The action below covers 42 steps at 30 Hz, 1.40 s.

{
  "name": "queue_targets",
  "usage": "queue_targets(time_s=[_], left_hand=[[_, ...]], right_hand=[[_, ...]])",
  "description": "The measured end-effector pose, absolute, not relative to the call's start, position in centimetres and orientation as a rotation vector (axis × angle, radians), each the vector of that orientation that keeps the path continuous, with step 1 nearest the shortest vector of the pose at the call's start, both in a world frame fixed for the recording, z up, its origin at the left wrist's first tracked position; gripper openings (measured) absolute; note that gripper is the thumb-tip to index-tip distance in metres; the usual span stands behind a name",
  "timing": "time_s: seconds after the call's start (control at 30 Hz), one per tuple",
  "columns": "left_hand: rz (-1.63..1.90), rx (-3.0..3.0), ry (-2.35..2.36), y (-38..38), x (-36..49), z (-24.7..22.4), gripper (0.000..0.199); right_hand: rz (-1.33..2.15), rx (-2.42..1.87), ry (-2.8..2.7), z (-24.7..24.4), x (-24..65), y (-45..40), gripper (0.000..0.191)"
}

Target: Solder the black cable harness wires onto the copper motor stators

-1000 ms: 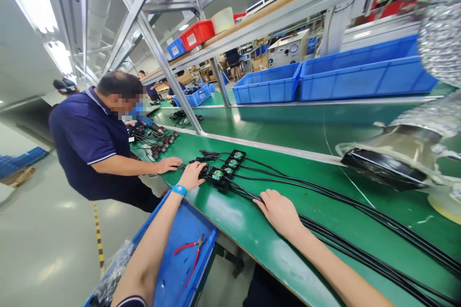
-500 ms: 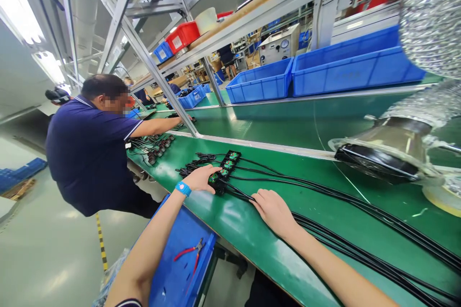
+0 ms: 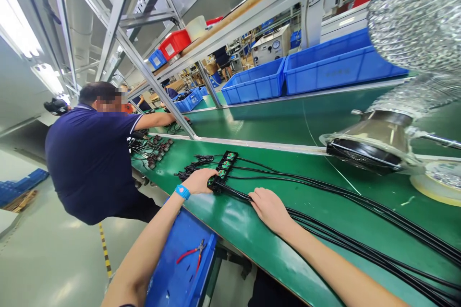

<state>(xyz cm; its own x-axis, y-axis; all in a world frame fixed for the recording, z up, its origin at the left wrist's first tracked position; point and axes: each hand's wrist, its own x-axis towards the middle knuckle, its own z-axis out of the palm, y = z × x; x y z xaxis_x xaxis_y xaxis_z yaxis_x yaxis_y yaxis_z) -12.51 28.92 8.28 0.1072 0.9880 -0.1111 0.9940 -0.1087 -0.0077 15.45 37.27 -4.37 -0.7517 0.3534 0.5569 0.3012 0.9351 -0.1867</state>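
Black connector strip point(image 3: 223, 170) with green-centred sockets lies on the green workbench point(image 3: 245, 225), centre frame, trailing black cables point(image 3: 363, 206) toward lower right. Left hand point(image 3: 196, 181), blue wristband point(image 3: 182, 192), curves over the strip's near end; whether it grips cannot be told. Right hand point(image 3: 270, 210) lies flat and open on the cables. Red-handled pliers point(image 3: 189, 254) sit in a blue tray point(image 3: 169, 268), lower left.

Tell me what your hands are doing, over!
Left hand on black connector strip. Right hand flat on black cables. Red-handled pliers in blue tray below.
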Motion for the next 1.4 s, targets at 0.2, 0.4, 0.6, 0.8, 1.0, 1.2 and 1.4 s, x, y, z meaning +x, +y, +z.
queue_targets(time_s=[0.2,0.4,0.6,0.8,1.0,1.2,1.4], left_hand=[[-0.234,2.332,2.05,29.6,-12.9,9.2,0.05],[-0.299,2.325,1.988,30.1,-13.0,8.2,0.045],[-0.271,2.286,1.924,30.2,-13.5,8.8,0.077],[-0.154,2.169,1.842,30.4,-14.5,10.5,0.08],[0.017,1.996,1.986,33.4,-16.1,12.1,0.051],[-0.123,1.933,2.253,39.2,-18.0,8.8,0.031],[-0.399,1.875,2.346,41.7,-18.8,5.8,0.035]], right_hand=[[0.076,-0.51,-2.501,-4.2,15.4,37.0,0.014],[0.02,-0.497,-2.553,-4.3,15.4,36.6,0.014],[-0.002,-0.506,-2.553,-3.8,15.5,36.5,0.016],[-0.004,-0.53,-2.527,-3.5,15.5,36.0,0.023],[0.002,-0.635,-2.461,-1.5,15.7,38.0,0.034],[-0.027,-0.934,-2.386,-1.4,17.2,44.9,0.022],[0.012,-0.994,-2.426,-3.7,18.4,47.9,0.011]])
